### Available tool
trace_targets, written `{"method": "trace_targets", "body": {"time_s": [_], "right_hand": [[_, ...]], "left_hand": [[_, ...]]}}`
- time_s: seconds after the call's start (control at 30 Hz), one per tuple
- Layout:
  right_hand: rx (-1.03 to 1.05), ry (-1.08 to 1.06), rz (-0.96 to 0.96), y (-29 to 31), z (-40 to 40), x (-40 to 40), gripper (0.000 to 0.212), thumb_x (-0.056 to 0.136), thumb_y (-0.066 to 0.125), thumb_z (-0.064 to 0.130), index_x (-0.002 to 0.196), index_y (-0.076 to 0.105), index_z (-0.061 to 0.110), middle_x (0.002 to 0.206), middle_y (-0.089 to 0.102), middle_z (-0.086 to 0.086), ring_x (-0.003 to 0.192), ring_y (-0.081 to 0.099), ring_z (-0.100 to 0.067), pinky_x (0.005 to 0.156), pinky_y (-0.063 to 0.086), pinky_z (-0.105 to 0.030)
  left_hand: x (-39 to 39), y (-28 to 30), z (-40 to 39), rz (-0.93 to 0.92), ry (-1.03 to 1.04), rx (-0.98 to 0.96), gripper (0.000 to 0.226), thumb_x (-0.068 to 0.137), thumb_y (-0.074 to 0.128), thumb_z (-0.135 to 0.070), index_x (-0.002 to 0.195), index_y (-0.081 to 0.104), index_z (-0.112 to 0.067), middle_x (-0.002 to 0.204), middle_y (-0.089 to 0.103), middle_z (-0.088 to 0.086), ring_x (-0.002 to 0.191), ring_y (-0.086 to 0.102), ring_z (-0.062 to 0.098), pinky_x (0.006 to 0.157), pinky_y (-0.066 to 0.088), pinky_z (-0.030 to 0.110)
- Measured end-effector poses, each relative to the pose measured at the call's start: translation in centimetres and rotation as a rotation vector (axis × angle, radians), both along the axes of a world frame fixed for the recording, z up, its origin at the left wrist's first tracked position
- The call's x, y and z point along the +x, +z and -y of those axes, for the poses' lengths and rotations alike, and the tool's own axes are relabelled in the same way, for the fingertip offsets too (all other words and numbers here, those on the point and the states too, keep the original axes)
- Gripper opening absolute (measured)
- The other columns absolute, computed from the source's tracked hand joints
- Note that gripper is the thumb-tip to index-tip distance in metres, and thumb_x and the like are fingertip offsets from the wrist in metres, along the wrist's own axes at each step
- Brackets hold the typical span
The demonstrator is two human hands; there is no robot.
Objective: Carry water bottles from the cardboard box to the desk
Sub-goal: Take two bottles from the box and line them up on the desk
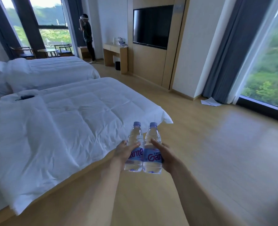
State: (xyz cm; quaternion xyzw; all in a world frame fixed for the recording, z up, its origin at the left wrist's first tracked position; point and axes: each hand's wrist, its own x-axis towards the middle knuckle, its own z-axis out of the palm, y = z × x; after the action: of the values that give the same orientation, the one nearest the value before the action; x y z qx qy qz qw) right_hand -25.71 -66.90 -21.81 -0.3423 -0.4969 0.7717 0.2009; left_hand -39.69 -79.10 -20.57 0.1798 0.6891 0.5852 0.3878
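Two water bottles [143, 149] upright, touching — left hand [124, 152] and right hand [166, 155] each clamped on one.

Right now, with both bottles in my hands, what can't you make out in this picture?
- Cardboard box: nowhere in the head view.
- Items on the desk by the TV: too small and far to identify.
- Left hand and right hand: the fingers behind the left bottle and right bottle are hidden by the bottles.
- Bottle labels: blurred, and partly covered by the thumbs.
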Motion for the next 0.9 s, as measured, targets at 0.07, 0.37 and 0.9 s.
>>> {"method": "trace_targets", "body": {"time_s": [0.07, 0.37, 0.9], "right_hand": [[0.011, -0.031, -0.013, 0.6, -2.5, 1.1, 0.064, 0.071, 0.081, 0.041, 0.119, 0.067, 0.002, 0.107, 0.073, -0.025, 0.090, 0.072, -0.039, 0.079, 0.060, -0.045], [0.057, -0.179, -0.002, 3.1, -11.6, 3.5, 0.051, 0.088, 0.073, 0.036, 0.121, 0.065, -0.003, 0.112, 0.069, -0.029, 0.099, 0.067, -0.044, 0.095, 0.052, -0.057], [0.048, -0.407, 0.044, 3.5, -28.0, -0.8, 0.037, 0.092, 0.069, 0.031, 0.115, 0.064, 0.002, 0.113, 0.067, -0.029, 0.093, 0.066, -0.039, 0.092, 0.053, -0.052]], "left_hand": [[0.7, 0.5, -3.0, -0.001, -0.030, 0.019, 0.043, 0.081, 0.081, -0.034, 0.109, 0.061, -0.007, 0.095, 0.075, 0.023, 0.092, 0.073, 0.040, 0.083, 0.059, 0.057], [1.9, 2.7, -14.1, -0.024, -0.168, 0.053, 0.041, 0.080, 0.081, -0.033, 0.108, 0.063, -0.009, 0.096, 0.075, 0.020, 0.091, 0.073, 0.039, 0.084, 0.059, 0.057], [-4.4, 1.8, -35.2, 0.000, -0.435, 0.088, 0.028, 0.083, 0.077, -0.029, 0.101, 0.066, -0.011, 0.094, 0.075, 0.022, 0.089, 0.073, 0.041, 0.079, 0.059, 0.059]]}}
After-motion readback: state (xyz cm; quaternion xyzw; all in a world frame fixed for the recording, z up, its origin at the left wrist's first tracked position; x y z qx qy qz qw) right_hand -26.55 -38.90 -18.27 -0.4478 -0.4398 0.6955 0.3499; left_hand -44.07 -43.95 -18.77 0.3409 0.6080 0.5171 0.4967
